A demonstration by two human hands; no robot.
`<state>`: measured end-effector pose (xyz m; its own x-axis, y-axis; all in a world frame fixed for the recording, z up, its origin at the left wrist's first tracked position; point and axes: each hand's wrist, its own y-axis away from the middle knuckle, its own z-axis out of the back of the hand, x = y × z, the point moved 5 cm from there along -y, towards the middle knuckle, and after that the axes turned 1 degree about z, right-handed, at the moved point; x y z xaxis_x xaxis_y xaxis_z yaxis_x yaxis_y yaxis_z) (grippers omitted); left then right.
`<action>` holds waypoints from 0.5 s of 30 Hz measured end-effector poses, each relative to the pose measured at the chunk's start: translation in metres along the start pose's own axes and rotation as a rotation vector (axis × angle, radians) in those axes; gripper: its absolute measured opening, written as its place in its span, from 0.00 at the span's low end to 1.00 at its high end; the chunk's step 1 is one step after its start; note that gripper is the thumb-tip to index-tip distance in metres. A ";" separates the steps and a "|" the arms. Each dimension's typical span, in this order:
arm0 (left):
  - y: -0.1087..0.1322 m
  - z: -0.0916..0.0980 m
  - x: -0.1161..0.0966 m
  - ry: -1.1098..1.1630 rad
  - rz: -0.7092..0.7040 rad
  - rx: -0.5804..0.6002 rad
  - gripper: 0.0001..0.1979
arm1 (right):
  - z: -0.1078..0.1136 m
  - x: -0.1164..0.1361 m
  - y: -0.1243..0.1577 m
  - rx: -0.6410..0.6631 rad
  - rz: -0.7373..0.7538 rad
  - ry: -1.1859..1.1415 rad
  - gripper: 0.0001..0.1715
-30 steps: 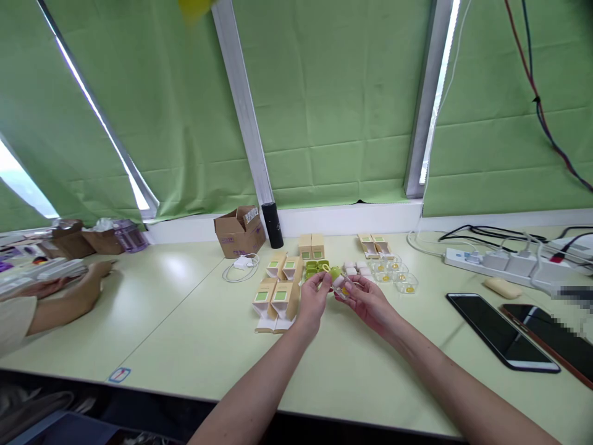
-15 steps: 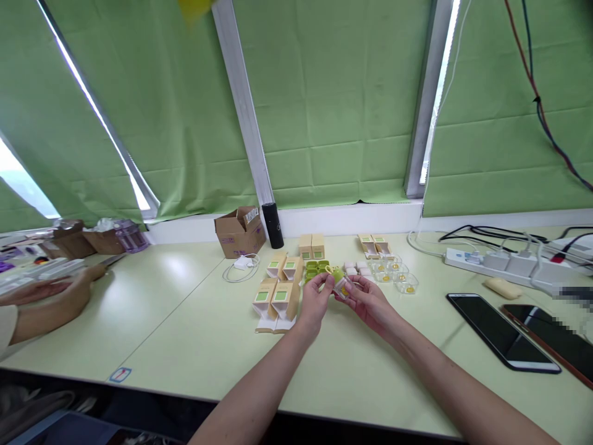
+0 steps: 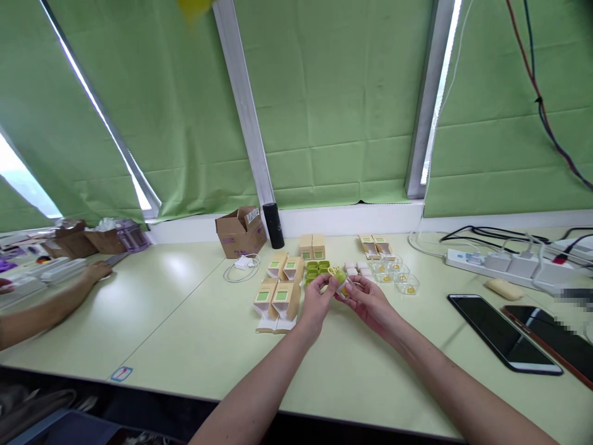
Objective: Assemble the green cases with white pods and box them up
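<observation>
Above the table, my left hand (image 3: pixel 317 304) pinches a small green lid with a ring-like loop (image 3: pixel 337 272). My right hand (image 3: pixel 369 301) grips the small clear container (image 3: pixel 344 289) under it, which has a yellow spot inside. The green and clear parts meet at a tilt; my fingers hide whether they are joined. Just behind are green square cups (image 3: pixel 317 269) and small whitish blocks (image 3: pixel 359 270). To the right of these lie clear cups with yellow centres (image 3: pixel 407 284). Cardboard boxes with green labels (image 3: pixel 278 295) stand left of my left hand.
Further back are a brown carton (image 3: pixel 241 233), a black bottle (image 3: pixel 273 226) and a coiled white cable (image 3: pixel 242 264). On the right lie a phone (image 3: pixel 503 330), a second phone (image 3: pixel 551 334) and a power strip (image 3: pixel 504 266). A co-worker's arm (image 3: pixel 55 306) reaches in at the left.
The green lid has tilted and sits closer against the clear container; both my hands stay nearly in place. At the left, the co-worker's hand has moved back along the table.
</observation>
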<state>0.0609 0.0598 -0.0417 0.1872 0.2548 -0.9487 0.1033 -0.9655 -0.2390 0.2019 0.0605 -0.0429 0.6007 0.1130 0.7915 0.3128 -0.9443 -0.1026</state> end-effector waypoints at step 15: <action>-0.002 0.000 -0.007 0.075 0.014 0.088 0.26 | -0.004 0.015 0.008 0.040 0.152 0.269 0.38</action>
<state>0.0591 0.0599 -0.0342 0.2612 0.2414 -0.9346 0.0142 -0.9691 -0.2463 0.2106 0.0534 -0.0291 0.4282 -0.1197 0.8957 0.2659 -0.9306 -0.2515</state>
